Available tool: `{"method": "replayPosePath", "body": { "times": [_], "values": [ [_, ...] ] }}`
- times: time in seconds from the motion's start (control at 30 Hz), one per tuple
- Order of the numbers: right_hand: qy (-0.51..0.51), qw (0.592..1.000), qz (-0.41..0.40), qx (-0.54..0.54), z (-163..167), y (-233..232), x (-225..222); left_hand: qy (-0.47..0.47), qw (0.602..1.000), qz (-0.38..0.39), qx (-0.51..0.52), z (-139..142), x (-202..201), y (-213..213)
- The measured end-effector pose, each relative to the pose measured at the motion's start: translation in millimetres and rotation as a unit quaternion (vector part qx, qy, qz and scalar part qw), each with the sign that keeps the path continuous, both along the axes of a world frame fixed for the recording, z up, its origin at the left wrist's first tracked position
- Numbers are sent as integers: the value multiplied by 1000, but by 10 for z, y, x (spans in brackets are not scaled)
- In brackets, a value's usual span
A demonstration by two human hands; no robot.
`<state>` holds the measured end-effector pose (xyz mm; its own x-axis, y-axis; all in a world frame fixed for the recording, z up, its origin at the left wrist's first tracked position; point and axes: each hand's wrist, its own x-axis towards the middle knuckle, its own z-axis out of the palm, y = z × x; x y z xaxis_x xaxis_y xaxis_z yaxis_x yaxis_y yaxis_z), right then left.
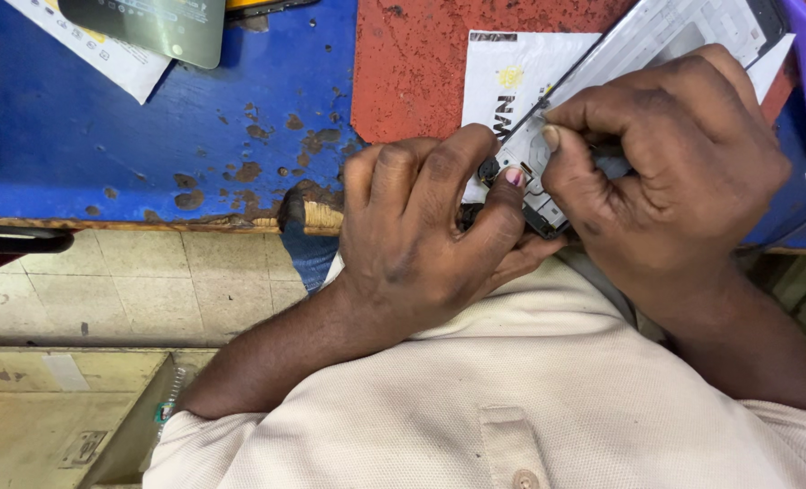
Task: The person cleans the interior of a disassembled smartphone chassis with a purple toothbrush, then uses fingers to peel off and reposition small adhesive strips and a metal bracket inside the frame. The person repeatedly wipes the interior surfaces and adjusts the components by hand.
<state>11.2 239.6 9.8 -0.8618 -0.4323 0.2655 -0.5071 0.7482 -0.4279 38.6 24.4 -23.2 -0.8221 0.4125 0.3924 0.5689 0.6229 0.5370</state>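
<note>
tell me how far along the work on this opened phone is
Done: the phone lies opened on the white paper, its inner frame and parts bare. In hand: the left hand pins the phone's lower end, a fingertip by the small black round part, while the right hand pinches something against the frame; a tool, if any, is hidden. Left: the phone stays open, and a loose panel lies apart on the blue bench.
</note>
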Motion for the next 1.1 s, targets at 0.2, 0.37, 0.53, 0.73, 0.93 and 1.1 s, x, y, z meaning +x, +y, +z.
{"method": "replayPosePath", "body": {
  "times": [0.2,0.37,0.53,0.73,0.93,1.1],
  "values": [
    [15,1000,-19,7,-42,80,-24,11,1000,-6,-15,-59,35,-6],
    [10,1000,-23,11,-47,109,-2,2,1000,-2,-15,-60,55,-7],
    [8,1000,2,7,-33,66,-6,-1,1000,-1,-5,-57,51,-12],
    [9,1000,-2,4,-32,73,-10,-2,1000,-2,-9,-43,52,-16],
    [14,1000,1,5,-61,87,-19,3,1000,-1,-8,-61,45,-7],
    [15,1000,2,9,-50,80,-35,3,1000,-2,-7,-67,45,-12]
  ]
}}
